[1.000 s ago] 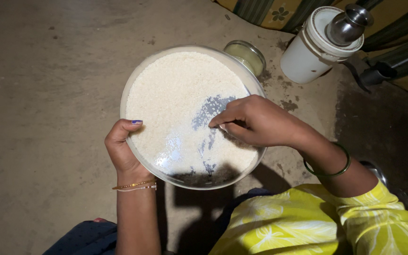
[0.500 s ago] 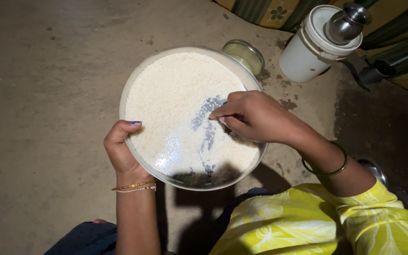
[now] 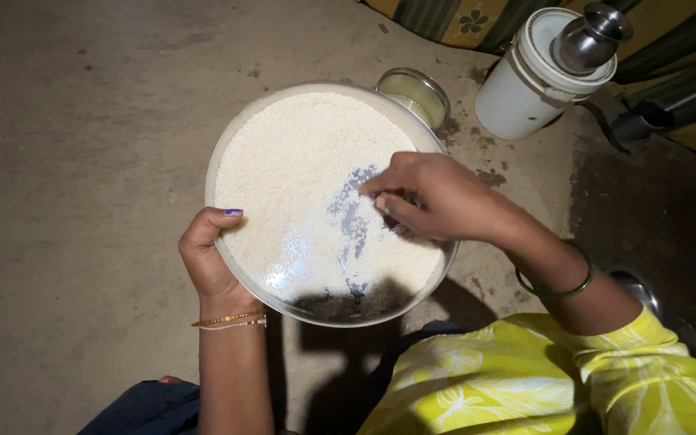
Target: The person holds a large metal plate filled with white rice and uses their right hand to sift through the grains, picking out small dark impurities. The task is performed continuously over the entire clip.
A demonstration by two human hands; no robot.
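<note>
While left hand [image 3: 211,256] grips plate [image 3: 245,278] rim as before, right hand [image 3: 437,201], fingers pinched, drags slightly nearer through rice [image 3: 300,169], widening bare streak.

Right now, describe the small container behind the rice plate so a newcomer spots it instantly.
Start at the big round steel plate heaped with white rice. Just past its far rim sits a small round steel bowl of pale contents. Unlike the tall white canister nearby, it is low and open.
</note>
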